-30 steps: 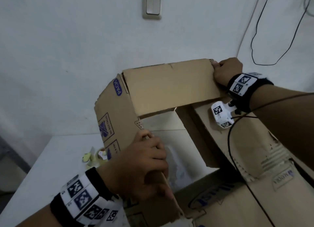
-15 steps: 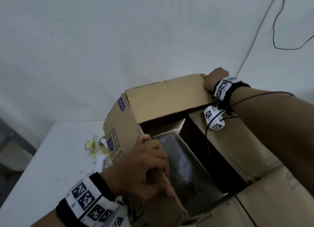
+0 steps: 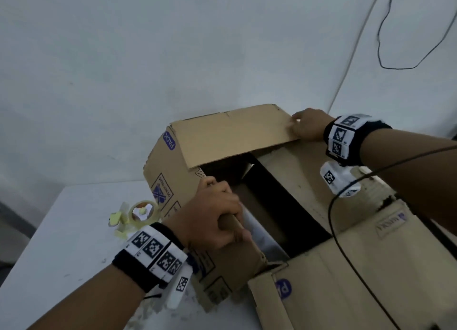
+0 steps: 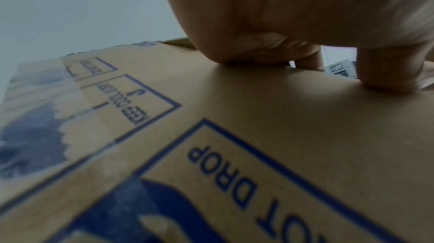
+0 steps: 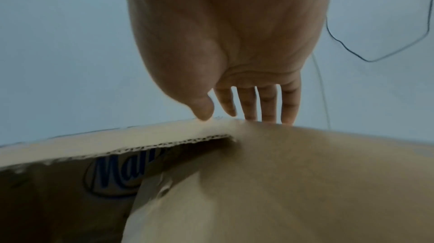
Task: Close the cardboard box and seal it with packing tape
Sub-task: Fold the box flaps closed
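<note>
The cardboard box (image 3: 173,188) stands on the white table (image 3: 61,243) in front of me, against the wall, its top only partly shut: a dark gap shows in the middle between the flaps. My left hand (image 3: 212,221) is curled round the edge of the left flap (image 3: 237,263), fingers wrapped over the rim and thumb on the printed outer face, where the left wrist view reads "DROP" in blue. My right hand (image 3: 309,128) rests at the far right corner of the far flap (image 3: 232,137), which lies folded over the opening; in the right wrist view its fingers (image 5: 267,104) are nearly straight, their tips and the thumb touching the cardboard edge without closing round it. The roll of packing tape (image 3: 144,213) lies on the table just left of the box, beside some yellowish scraps (image 3: 116,218).
</note>
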